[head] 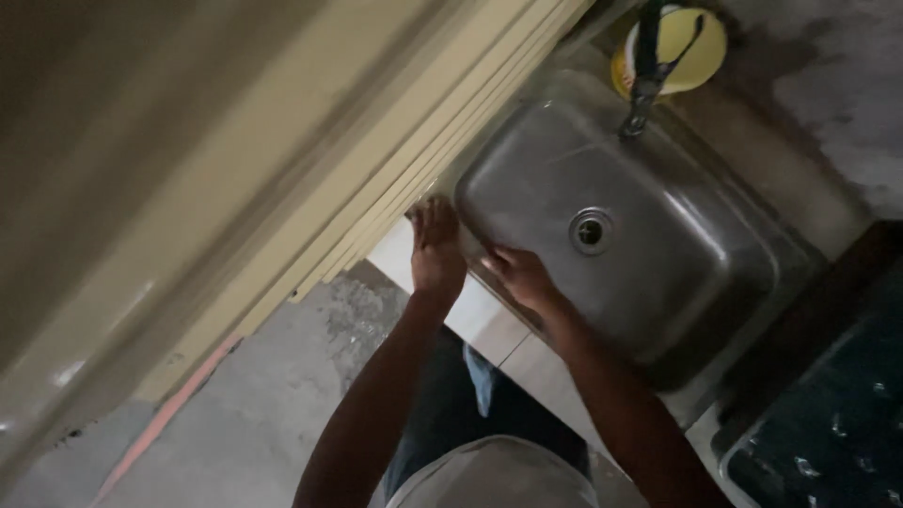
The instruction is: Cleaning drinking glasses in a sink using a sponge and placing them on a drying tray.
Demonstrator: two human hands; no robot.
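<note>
Steel sink [715,235], hands [437,249] on rim.

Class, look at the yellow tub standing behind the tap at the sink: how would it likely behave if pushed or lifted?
The yellow tub looks round and squat, so it would probably slide rather than tip. It seems to be plastic, so likely light unless full. The counter around it looks damp and stained, so it may be slippery.

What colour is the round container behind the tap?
Yellow container, seen in the head view.

Both hands on steel sink [658,273] rim, left hand [435,249], right hand [519,275], tap [645,71] above
</note>
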